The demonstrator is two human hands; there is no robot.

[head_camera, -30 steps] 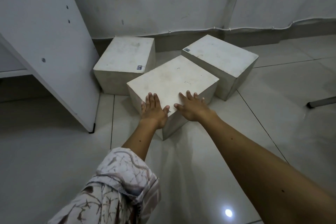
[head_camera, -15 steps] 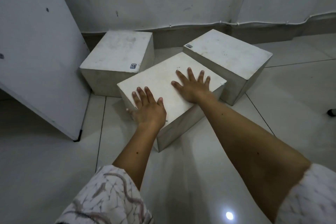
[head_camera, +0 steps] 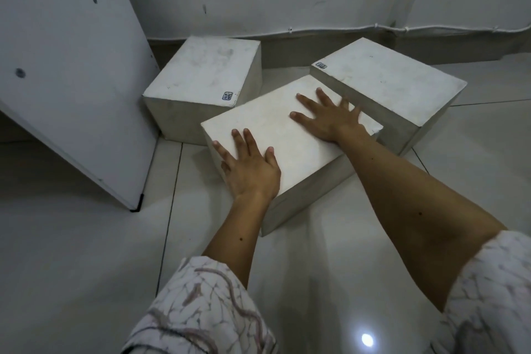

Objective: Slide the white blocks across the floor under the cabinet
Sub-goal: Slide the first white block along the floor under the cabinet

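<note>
Head view is showing me both palms lying flat, fingers straight, gripping nothing: my left hand and right hand are pressing the nearest pale square stone-like block. It is sitting right of the tilted white cabinet panel, beside two matching blocks. I am judging none slid under yet; the cabinet's underside is cut off.
</note>
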